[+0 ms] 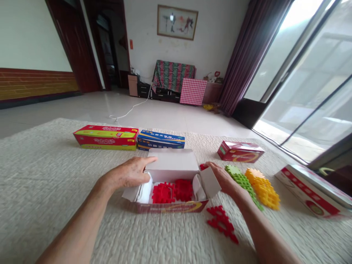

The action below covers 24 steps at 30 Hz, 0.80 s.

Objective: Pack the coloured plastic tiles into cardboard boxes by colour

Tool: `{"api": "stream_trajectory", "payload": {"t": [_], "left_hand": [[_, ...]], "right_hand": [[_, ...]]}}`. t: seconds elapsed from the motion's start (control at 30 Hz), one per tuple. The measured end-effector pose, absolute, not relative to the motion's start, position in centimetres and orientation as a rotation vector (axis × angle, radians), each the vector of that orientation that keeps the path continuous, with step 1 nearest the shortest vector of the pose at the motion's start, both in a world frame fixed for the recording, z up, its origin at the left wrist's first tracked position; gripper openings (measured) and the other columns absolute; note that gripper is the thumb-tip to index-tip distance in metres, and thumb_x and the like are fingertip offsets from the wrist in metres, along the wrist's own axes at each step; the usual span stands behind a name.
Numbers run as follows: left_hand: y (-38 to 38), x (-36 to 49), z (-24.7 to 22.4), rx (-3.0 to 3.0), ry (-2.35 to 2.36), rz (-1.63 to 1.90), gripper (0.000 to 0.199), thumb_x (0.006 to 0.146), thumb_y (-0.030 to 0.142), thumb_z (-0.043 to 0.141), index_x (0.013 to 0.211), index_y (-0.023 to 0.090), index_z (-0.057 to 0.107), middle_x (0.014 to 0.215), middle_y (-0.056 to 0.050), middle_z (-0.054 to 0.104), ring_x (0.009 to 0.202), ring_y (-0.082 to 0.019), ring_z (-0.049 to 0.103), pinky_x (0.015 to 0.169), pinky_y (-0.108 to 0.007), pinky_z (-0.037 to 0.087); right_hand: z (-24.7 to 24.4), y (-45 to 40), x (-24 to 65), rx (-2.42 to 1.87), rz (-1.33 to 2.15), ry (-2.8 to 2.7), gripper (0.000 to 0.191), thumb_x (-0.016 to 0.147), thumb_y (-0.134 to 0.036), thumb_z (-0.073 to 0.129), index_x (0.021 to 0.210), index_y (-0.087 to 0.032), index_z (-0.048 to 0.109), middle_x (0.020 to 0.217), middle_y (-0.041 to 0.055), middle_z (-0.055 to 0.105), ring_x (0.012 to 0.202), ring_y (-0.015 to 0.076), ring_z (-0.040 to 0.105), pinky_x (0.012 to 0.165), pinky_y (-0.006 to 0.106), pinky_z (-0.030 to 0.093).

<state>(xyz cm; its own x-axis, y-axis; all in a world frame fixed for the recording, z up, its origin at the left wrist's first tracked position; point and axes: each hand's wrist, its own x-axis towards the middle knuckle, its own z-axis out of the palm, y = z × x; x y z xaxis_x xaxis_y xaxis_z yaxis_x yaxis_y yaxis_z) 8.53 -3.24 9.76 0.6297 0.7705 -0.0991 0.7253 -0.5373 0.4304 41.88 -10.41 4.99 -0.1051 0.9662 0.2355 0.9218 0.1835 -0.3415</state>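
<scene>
An open cardboard box (pixel 172 208) with a white inside stands on the mat in front of me. Two red interlocking plastic blocks (pixel 164 192) lie in it between white padding pieces (pixel 145 190). My left hand (pixel 133 171) is at the box's left rear corner, index finger stretched along the raised lid (pixel 172 160) and thumb by the padding. Beyond the right side flap (pixel 210 182), my right hand (pixel 221 177) has its fingertips at a red block (pixel 202 167); the flap partly hides them. Joined red pieces (pixel 222 223) lie on the mat near my right forearm.
Green blocks (pixel 243 185) and yellow blocks (pixel 263 188) lie right of my right hand. Behind stand a red-yellow box (pixel 107 138), a blue box (pixel 161 140) and a dark red box (pixel 240 152). A white-red box (pixel 313 192) is at far right.
</scene>
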Motion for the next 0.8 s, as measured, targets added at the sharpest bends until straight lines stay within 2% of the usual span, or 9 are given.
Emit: {"api": "stream_trajectory", "payload": {"t": [0.13, 0.3, 0.43, 0.5, 0.57, 0.67, 0.8], "left_hand": [[-3.5, 8.6, 10.1, 2.411, 1.207, 0.102, 0.07, 0.066, 0.022, 0.047, 0.136, 0.025, 0.045, 0.072, 0.001, 0.058, 0.065, -0.015, 0.054, 0.056, -0.022, 0.035], [-3.7, 8.7, 10.4, 2.382, 1.211, 0.099, 0.073, 0.065, 0.022, 0.047, 0.137, 0.024, 0.043, 0.075, 0.001, 0.059, 0.064, -0.014, 0.052, 0.056, -0.022, 0.034], [-3.7, 8.8, 10.4, 2.387, 1.224, 0.097, 0.071, 0.065, 0.021, 0.047, 0.136, 0.025, 0.045, 0.077, -0.001, 0.061, 0.066, -0.015, 0.054, 0.057, -0.022, 0.035], [-3.7, 8.8, 10.4, 2.39, 1.222, 0.108, 0.07, 0.065, 0.02, 0.048, 0.135, 0.025, 0.046, 0.079, -0.001, 0.062, 0.067, -0.015, 0.054, 0.058, -0.021, 0.035], [-3.6, 8.8, 10.3, 2.403, 1.218, 0.117, 0.068, 0.065, 0.021, 0.049, 0.133, 0.025, 0.048, 0.08, -0.001, 0.062, 0.068, -0.015, 0.055, 0.058, -0.021, 0.035], [-3.5, 8.8, 10.1, 2.421, 1.21, 0.118, 0.067, 0.065, 0.021, 0.049, 0.131, 0.025, 0.049, 0.078, 0.0, 0.061, 0.066, -0.015, 0.055, 0.057, -0.021, 0.035], [-3.6, 8.8, 10.1, 2.403, 1.232, 0.105, 0.074, 0.065, 0.02, 0.048, 0.138, 0.025, 0.042, 0.074, 0.0, 0.06, 0.067, -0.015, 0.055, 0.056, -0.021, 0.035]], "right_hand": [[4.8, -10.2, 42.2, -1.815, 0.189, -2.096, 0.017, 0.078, -0.017, 0.05, 0.091, -0.016, 0.06, 0.092, 0.0084, 0.065, 0.08, 0.0186, 0.062, 0.07, 0.029, 0.047], [6.9, -10.3, 43.0, -1.806, -0.097, -1.967, 0.028, 0.08, -0.023, 0.05, 0.105, -0.017, 0.061, 0.106, 0.0133, 0.065, 0.095, 0.0248, 0.063, 0.08, 0.039, 0.048], [10.7, -12.3, 41.2, -1.739, -0.108, -1.804, 0.032, 0.08, -0.034, 0.056, 0.109, -0.022, 0.061, 0.105, 0.0081, 0.068, 0.084, 0.0224, 0.066, 0.076, 0.039, 0.051], [12.3, -13.6, 39.0, -1.642, -0.035, -1.815, 0.034, 0.081, -0.037, 0.058, 0.112, -0.025, 0.059, 0.11, 0.0055, 0.067, 0.09, 0.0214, 0.065, 0.077, 0.037, 0.051], [13.1, -14.6, 36.5, -1.533, 0.053, -1.954, 0.032, 0.079, -0.032, 0.06, 0.111, -0.026, 0.059, 0.113, 0.0032, 0.065, 0.098, 0.0201, 0.062, 0.083, 0.035, 0.049], [12.8, -15.2, 33.7, -1.46, 0.201, -2.151, 0.028, 0.075, -0.022, 0.063, 0.102, -0.025, 0.061, 0.106, 0.0015, 0.066, 0.092, 0.0168, 0.061, 0.083, 0.032, 0.048], [11.5, -14.7, 33.0, -1.528, 0.269, -2.263, 0.022, 0.071, -0.016, 0.064, 0.092, -0.023, 0.061, 0.095, 0.0022, 0.066, 0.089, 0.018, 0.059, 0.08, 0.033, 0.047]]}}
